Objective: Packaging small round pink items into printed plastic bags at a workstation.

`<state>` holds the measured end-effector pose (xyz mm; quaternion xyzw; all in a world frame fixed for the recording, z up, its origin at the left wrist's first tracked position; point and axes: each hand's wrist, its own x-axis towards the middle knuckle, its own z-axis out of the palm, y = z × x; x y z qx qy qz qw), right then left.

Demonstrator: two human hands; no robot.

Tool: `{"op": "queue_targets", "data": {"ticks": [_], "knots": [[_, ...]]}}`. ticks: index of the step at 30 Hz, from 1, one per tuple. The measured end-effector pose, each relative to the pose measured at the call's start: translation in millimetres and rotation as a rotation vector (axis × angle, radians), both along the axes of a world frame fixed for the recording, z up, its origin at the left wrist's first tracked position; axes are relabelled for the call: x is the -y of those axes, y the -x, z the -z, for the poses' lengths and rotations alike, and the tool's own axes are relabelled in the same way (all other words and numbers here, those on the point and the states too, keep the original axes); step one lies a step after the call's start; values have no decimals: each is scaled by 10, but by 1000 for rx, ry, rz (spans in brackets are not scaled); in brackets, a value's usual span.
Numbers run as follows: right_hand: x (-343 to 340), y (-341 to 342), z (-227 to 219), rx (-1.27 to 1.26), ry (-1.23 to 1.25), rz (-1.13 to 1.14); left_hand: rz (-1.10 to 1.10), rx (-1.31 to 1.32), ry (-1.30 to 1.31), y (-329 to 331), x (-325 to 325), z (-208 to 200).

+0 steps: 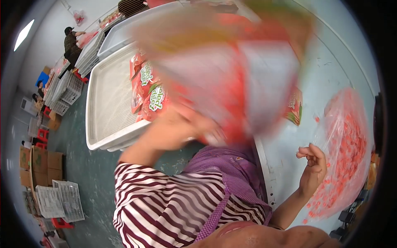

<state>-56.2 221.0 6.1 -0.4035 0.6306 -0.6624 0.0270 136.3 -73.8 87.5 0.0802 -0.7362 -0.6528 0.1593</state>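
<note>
My left hand [178, 130] grips a large red and white plastic packet [231, 78] raised close in front of me. The packet is smeared by motion, and it hides much of the scene behind it. My right hand [313, 167] is held over the table at the right, its fingers loosely bent and apart, with nothing seen in them. Beside it lies a big transparent plastic bag [347, 144] full of small red wrapped pieces. Several filled red packets [151, 93] lie at the right side of a white mesh tray [109, 103] to my left.
Another red packet [295, 107] lies on the pale table [285, 165], partly hidden. More white trays [132, 27] stand beyond mine. Along the far left are white crates [68, 202], cardboard boxes [39, 163] and red stools [42, 135]. A person [71, 43] works at a farther table.
</note>
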Motion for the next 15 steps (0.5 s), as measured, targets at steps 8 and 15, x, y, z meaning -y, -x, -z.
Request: {"op": "queue_targets", "data": {"ticks": [8, 15], "knots": [[131, -7, 36, -92, -16, 115, -1013, -501, 786, -182, 2401, -271], [54, -109, 74, -239, -218, 302, -1002, -376, 729, 88, 3588, 385]]}}
